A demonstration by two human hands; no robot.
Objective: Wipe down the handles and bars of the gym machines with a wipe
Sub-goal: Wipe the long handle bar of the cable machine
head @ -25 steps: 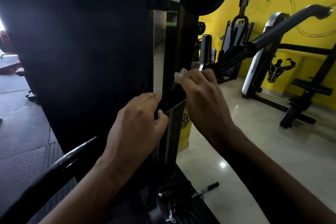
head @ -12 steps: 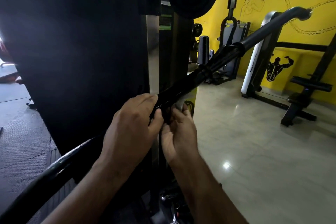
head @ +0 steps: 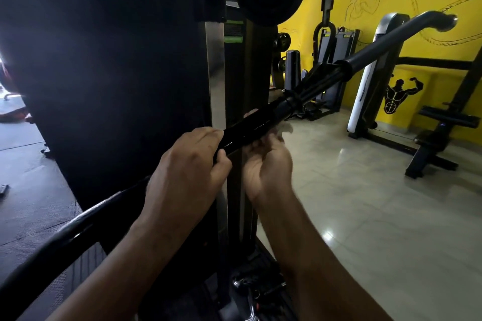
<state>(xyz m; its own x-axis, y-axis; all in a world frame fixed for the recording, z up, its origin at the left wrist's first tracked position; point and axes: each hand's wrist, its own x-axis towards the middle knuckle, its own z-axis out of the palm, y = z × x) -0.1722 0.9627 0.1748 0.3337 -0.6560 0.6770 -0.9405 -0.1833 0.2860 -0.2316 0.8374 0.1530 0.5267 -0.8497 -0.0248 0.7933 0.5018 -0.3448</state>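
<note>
Long black metal machine bar (head: pixel 250 129), running 8 to 2 o'clock: left hand (head: pixel 187 169) grasps it; right hand (head: pixel 266 167) curls round from underneath, wipe hidden. I judge underside wiping is in hand; next, slide toward 2 o'clock.

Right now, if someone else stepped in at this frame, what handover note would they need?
Left hand grips the lat pulldown bar from above.
Right hand cups it from below, fingers curled round; a pale blur beside them is probably the wipe.
Done: cannot tell which stretches are clean.
Left: likely the grey end grip, the near end, then other machines.
</note>
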